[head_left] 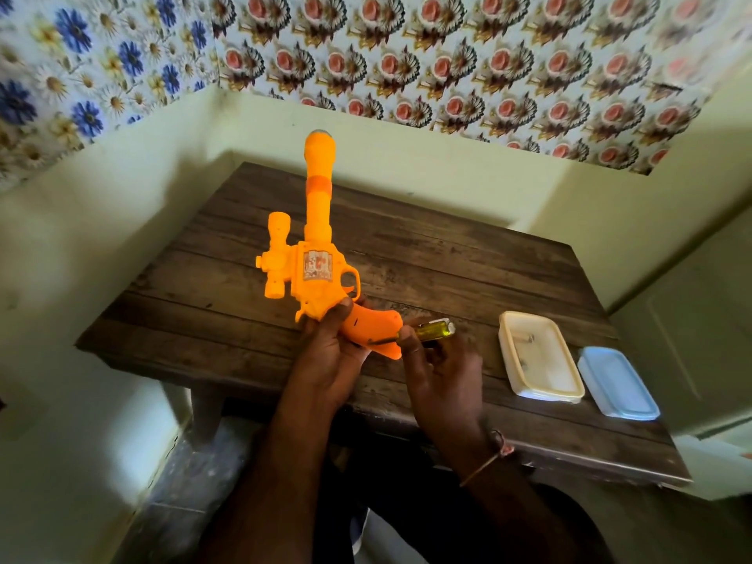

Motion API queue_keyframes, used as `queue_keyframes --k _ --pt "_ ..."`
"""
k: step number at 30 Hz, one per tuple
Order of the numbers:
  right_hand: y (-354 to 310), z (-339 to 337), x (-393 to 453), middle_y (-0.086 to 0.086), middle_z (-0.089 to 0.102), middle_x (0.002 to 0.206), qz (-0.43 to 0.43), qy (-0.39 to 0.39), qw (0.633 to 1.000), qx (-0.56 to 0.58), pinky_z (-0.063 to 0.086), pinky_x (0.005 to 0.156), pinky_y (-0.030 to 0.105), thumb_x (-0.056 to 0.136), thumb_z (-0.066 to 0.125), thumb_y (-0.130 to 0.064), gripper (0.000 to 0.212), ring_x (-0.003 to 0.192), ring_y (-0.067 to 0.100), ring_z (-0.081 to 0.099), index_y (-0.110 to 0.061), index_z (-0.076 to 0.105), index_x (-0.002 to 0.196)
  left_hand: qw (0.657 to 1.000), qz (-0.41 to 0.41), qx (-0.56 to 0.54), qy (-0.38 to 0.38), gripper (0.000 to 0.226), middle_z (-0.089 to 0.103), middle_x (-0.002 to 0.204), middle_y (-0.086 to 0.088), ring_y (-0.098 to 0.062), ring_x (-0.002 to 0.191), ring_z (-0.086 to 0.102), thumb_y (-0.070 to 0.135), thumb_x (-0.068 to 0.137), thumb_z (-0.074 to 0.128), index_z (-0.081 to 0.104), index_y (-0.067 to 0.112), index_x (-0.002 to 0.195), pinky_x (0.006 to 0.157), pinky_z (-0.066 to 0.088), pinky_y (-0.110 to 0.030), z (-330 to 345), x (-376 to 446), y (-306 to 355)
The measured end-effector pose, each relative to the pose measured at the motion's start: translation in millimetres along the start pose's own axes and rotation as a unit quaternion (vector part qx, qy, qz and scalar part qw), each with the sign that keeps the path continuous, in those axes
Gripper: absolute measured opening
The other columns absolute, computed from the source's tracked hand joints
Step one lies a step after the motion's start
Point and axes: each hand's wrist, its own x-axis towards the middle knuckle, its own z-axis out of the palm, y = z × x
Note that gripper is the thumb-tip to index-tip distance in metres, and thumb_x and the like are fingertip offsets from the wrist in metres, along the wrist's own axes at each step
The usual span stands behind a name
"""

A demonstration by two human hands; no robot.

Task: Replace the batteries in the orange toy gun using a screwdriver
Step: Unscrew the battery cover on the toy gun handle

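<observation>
An orange toy gun (313, 262) is held above the wooden table (447, 258), barrel pointing away toward the wall and handle toward me. My left hand (327, 352) grips the gun where the body meets the handle. My right hand (439, 372) pinches a screwdriver (427, 331) with a yellow-green clear handle. Its dark shaft lies across the orange grip, with the tip touching the grip's side near its lower edge.
A cream open container (565, 384) sits on the table to the right with small metal-looking pieces inside. Beside it lies a pale blue lid (618, 384) near the table's right edge. Walls close in behind and at both sides.
</observation>
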Motion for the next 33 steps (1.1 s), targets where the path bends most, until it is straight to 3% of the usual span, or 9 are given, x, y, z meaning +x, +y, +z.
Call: queue_keyframes --k 6,9,13,15,18,20,23,29,33 --pt "-3 -6 -3 -0.009 0.070 0.082 -0.006 0.001 1.000 0.029 0.048 0.064 0.009 0.090 0.065 -0.021 0.007 0.076 0.001 0.067 -0.016 0.068 0.095 1.000 0.011 -0.012 0.001 0.069 0.063 0.099 -0.010 -0.024 0.092 0.066 0.008 0.081 0.060 0.036 0.010 0.146 0.080 0.055 -0.057 2 -1 -2" --pt "-4 -7 -4 -0.009 0.070 0.083 -0.008 0.001 0.999 0.033 0.050 0.066 0.011 0.090 0.066 -0.022 0.008 0.077 0.001 0.068 -0.016 0.068 0.096 1.000 0.004 -0.019 -0.001 0.058 0.064 0.096 -0.010 -0.023 0.089 0.066 0.004 0.089 0.054 0.038 0.011 0.144 0.076 0.058 -0.053 2 -1 -1" --pt "-5 -5 -2 -0.013 0.068 0.081 -0.013 -0.002 1.000 0.023 0.049 0.065 0.009 0.090 0.067 -0.023 0.005 0.077 0.000 0.067 -0.022 0.067 0.094 0.999 -0.005 -0.030 0.012 0.070 0.065 0.100 -0.011 -0.023 0.089 0.067 0.007 0.078 0.060 0.041 0.014 0.145 0.067 0.059 -0.046 3 -3 0" --pt "-6 -5 -2 -0.017 0.067 0.080 -0.011 0.002 1.000 0.020 0.048 0.065 0.008 0.089 0.067 -0.025 0.006 0.077 -0.003 0.066 -0.027 0.065 0.093 1.000 -0.001 -0.025 0.014 0.076 0.066 0.100 -0.011 -0.023 0.087 0.069 0.009 0.073 0.069 0.041 0.014 0.144 0.070 0.059 -0.049 4 -3 0" --pt "-9 -6 -1 -0.020 0.066 0.081 -0.016 0.000 1.000 0.020 0.049 0.066 0.008 0.088 0.067 -0.028 0.007 0.078 -0.005 0.066 -0.031 0.064 0.094 1.000 -0.001 -0.022 0.007 0.103 0.069 0.098 -0.012 -0.026 0.091 0.070 0.017 0.046 0.095 0.048 0.014 0.137 0.081 0.056 -0.056 3 -3 0" --pt "-12 -5 -1 -0.022 0.065 0.081 -0.024 -0.005 1.000 0.011 0.050 0.068 0.009 0.089 0.067 -0.027 0.010 0.080 -0.005 0.066 -0.034 0.063 0.095 1.000 0.001 -0.019 0.012 0.097 0.069 0.099 -0.011 -0.028 0.094 0.068 0.015 0.054 0.090 0.045 0.011 0.139 0.085 0.054 -0.058 3 -2 0" --pt "-13 -5 0 -0.023 0.064 0.079 -0.016 -0.006 1.000 0.005 0.051 0.069 0.010 0.089 0.067 -0.027 0.012 0.079 -0.005 0.066 -0.037 0.062 0.093 0.999 0.004 -0.023 0.030 0.075 0.068 0.099 -0.009 -0.025 0.090 0.069 0.009 0.074 0.066 0.041 0.011 0.144 0.084 0.054 -0.056 3 -1 -2" --pt "-9 -6 -1 -0.009 0.070 0.085 0.000 -0.012 1.000 -0.008 0.054 0.069 0.017 0.089 0.067 -0.027 0.010 0.079 0.000 0.066 -0.021 0.069 0.097 0.999 -0.006 -0.027 0.040 0.073 0.065 0.109 -0.011 -0.026 0.095 0.066 0.008 0.073 0.064 0.043 0.015 0.144 0.076 0.058 -0.052 4 -1 -2" --pt "-11 -6 -1 -0.009 0.070 0.083 -0.017 -0.015 1.000 -0.006 0.055 0.068 0.017 0.090 0.066 -0.025 0.007 0.078 0.000 0.066 -0.021 0.068 0.095 0.999 -0.001 -0.026 0.037 0.077 0.067 0.106 -0.010 -0.025 0.090 0.069 0.010 0.069 0.069 0.045 0.014 0.142 0.070 0.059 -0.050 4 -2 -1"
